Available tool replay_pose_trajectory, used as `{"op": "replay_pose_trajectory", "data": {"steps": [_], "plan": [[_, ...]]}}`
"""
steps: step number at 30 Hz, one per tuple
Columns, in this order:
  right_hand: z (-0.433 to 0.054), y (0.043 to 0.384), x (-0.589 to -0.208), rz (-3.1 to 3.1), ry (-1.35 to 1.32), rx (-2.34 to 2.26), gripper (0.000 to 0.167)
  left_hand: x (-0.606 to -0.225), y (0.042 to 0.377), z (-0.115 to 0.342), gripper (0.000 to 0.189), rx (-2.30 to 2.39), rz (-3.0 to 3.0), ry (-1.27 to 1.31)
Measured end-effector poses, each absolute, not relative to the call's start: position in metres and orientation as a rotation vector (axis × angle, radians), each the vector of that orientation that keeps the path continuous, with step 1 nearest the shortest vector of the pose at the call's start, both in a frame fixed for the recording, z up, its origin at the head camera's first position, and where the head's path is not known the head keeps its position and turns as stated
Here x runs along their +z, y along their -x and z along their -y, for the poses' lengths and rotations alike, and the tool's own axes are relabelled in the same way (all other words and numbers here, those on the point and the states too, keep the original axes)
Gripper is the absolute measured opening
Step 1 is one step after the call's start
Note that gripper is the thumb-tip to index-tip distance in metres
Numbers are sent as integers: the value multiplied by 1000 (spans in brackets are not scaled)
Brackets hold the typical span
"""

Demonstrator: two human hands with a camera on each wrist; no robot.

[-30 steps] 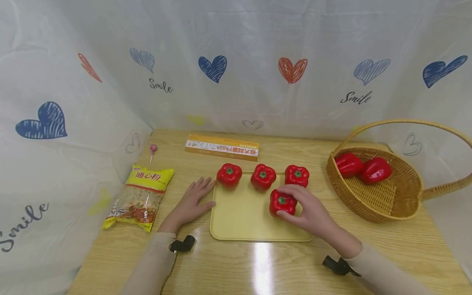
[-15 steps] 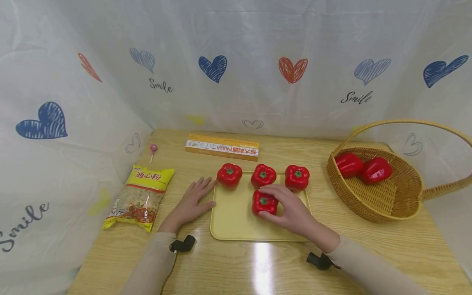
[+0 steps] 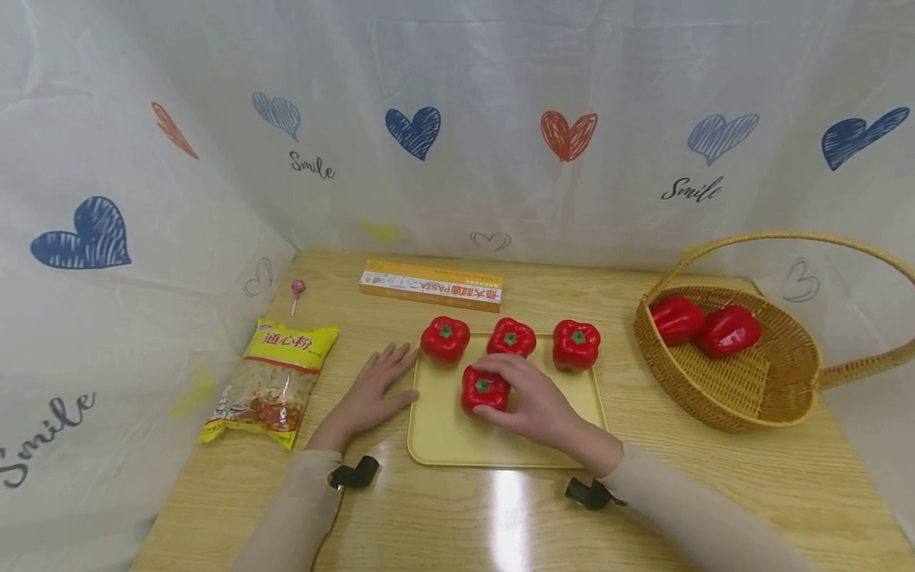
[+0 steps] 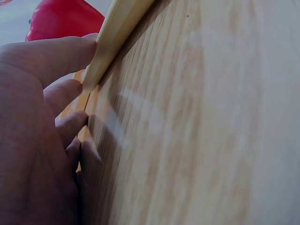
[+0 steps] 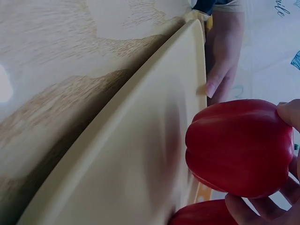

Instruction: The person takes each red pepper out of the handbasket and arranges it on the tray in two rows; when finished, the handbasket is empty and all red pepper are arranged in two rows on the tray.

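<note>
One pepper (image 5: pixel 238 149) in curled right fingers (image 5: pixel 242 210)

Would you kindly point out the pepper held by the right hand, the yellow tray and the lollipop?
Held pepper (image 5: pixel 239 149), right wrist view: its red side.
Yellow tray (image 3: pixel 457 441), head view: bare part of its floor.
Lollipop (image 3: pixel 298 287), head view: its round pink head.

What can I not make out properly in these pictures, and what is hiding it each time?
Head view: the right side of the held pepper, covered by the right hand.
Head view: the outer bend of the basket handle, cut off by the right edge.
Head view: the smallest print on the pasta box, too small.
Left wrist view: part of one pepper, behind the left hand and tray.
Right wrist view: most of the lower pepper, below the bottom edge.
</note>
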State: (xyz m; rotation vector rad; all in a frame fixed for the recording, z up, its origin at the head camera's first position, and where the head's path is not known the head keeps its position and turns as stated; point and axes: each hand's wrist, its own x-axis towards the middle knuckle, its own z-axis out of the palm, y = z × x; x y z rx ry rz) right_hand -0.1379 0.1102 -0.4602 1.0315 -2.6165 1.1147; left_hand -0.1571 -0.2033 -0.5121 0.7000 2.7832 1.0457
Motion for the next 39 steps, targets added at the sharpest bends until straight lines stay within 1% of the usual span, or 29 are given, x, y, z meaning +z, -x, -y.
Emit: {"op": "replay_pose_trajectory", "data": {"steps": [21,39], "plan": [[-68,146,-467,2633,-1104,1138,58,-511,157,204,68,1023,-2765,-660],[-55,147,-468,2685,-1114,1024,62,-514,158,205,68,1010,-2777,-668]]}}
